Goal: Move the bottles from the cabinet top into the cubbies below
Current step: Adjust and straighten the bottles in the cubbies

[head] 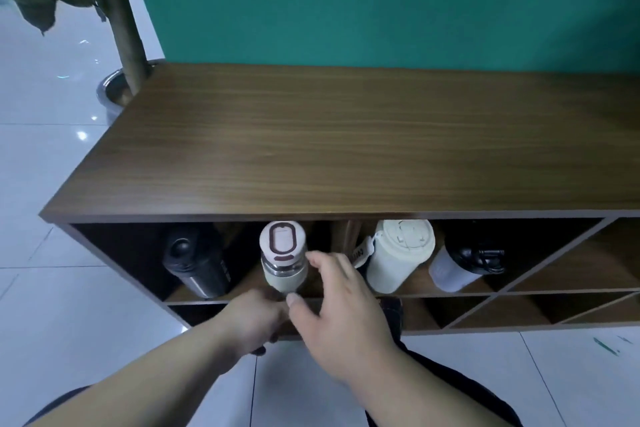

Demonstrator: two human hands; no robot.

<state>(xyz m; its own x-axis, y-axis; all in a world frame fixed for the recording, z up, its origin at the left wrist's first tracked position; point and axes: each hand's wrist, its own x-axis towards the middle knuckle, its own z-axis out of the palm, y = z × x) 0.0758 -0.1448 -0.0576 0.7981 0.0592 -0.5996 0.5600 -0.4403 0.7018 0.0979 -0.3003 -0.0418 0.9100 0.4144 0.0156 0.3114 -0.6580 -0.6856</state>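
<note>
A cream bottle with a white, brown-ringed lid (284, 255) stands in the left cubby, next to a black bottle (197, 263). My left hand (252, 321) is closed around the cream bottle's base at the shelf edge. Just right of the bottle my right hand (341, 305) has its fingers spread, fingertips close to the bottle's side. The neighbouring cubby holds a cream tumbler (398, 255) with a tag and a white shaker with a black lid (460, 269). The wooden cabinet top (346, 142) carries no bottles.
Diagonal-divided cubbies (568, 274) lie to the right, and a lower row of cubbies (450, 312) runs beneath. A potted plant (117, 80) stands at the cabinet's far left corner. A teal wall is behind, glossy white floor tiles below.
</note>
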